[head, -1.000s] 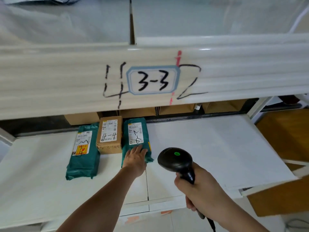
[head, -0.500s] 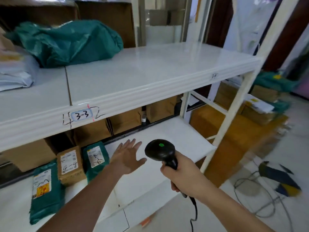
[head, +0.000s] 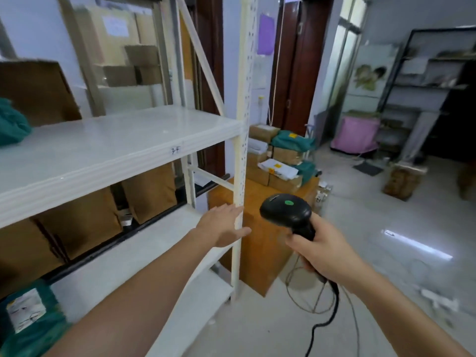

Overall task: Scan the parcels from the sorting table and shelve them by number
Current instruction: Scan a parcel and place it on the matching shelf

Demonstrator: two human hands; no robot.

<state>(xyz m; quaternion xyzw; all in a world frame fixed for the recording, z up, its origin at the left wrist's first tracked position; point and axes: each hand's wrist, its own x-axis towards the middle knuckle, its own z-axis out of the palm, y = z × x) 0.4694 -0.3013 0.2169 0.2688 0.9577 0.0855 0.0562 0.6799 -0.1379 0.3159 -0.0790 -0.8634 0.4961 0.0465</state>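
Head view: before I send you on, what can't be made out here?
- Shelf tag: too small and blurred to read.
- Green parcel on the lower shelf: cut by the left edge and partly behind the left arm; its label writing is blurred.
- Parcels on the wooden table: labels too small; the shelf post hides part of the stack.
- Scanner: its handle is covered by the right hand.

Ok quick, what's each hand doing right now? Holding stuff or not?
Left hand: open, fingers straight, holding nothing, in front of the white shelf post.
Right hand: fingers curled round the black scanner.
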